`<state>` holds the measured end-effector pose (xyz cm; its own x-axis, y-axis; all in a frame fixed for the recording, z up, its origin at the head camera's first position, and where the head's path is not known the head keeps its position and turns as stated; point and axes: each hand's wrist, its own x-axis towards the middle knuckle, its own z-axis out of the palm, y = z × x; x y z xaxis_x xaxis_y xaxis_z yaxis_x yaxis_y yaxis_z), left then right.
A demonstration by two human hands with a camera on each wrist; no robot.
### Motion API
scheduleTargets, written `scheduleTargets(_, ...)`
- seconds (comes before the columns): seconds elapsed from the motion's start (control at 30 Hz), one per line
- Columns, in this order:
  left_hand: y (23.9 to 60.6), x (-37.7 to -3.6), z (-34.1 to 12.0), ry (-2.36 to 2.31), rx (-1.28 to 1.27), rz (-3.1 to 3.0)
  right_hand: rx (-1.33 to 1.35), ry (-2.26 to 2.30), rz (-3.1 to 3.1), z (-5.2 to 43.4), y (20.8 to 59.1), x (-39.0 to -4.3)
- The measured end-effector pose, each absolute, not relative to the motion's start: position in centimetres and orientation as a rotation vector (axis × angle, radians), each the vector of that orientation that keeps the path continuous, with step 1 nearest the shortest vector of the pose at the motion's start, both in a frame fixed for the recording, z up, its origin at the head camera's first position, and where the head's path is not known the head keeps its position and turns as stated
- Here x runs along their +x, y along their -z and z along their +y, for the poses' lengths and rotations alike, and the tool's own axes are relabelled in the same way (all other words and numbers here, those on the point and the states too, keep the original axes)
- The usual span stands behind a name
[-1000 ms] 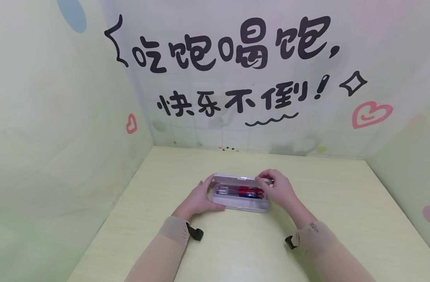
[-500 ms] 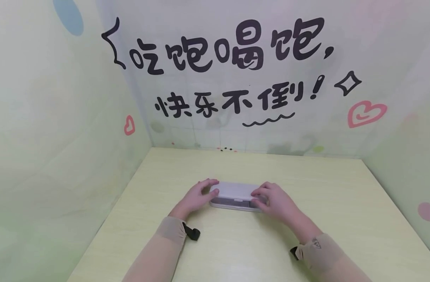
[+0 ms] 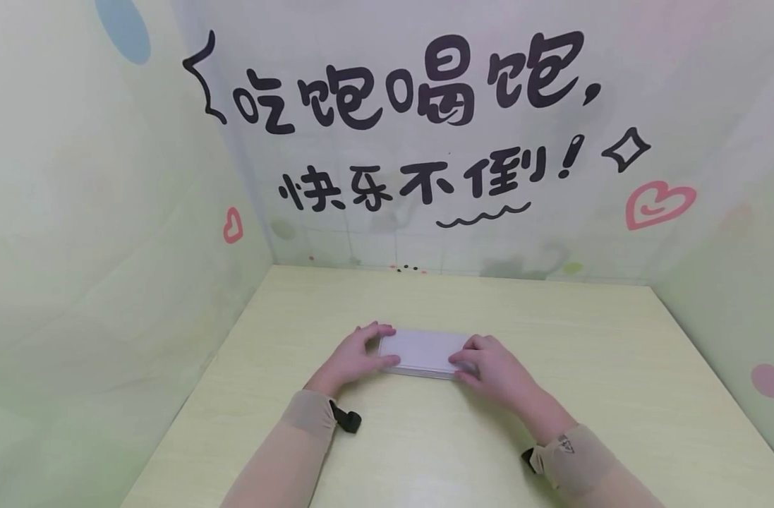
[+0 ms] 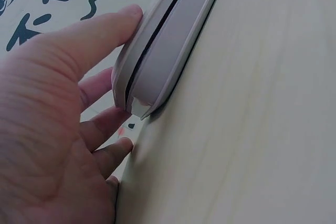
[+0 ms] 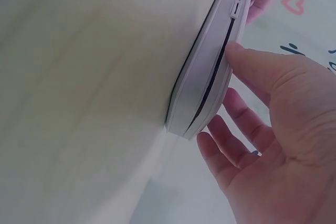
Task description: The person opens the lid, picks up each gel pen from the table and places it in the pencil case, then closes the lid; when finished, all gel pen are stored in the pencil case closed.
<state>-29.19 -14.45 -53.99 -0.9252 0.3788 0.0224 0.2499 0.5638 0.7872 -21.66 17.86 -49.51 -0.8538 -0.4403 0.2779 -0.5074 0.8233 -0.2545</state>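
A flat, white, rectangular plastic pencil case (image 3: 425,351) is lying near the middle of the pale yellow-green wooden tabletop (image 3: 615,395), its long side running left to right, with its lid lowered onto the base so that only a thin dark seam is showing along the edge in both wrist views. The 2 hands are bracketing it, 1 at each short end. The left hand (image 3: 353,358) is resting at the case's left end with its fingers nearly straight and loosely spread; in the left wrist view its thumb (image 4: 100,38) is pressing against the upper shell near the corner, while the other fingers are lying beside that end, close to the table. The right hand (image 3: 496,365) is covering the right end, fingers relaxed and slightly apart; in the right wrist view its thumb tip (image 5: 237,52) is touching the lid's edge just below the small clasp (image 5: 237,8), and the remaining fingers are reaching past the corner. Both forearms are wearing beige sleeves (image 3: 307,416). Behind the table, a pale wall (image 3: 107,212) is carrying black painted characters and pink hearts.
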Motion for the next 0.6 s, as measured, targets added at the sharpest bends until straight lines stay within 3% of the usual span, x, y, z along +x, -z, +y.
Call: scheduleTargets(0.6, 53.31, -28.68, -13.99, -1.139, 0.621, 2.731, 0.744, -0.488, -2.802, 17.75, 49.70, -21.86)
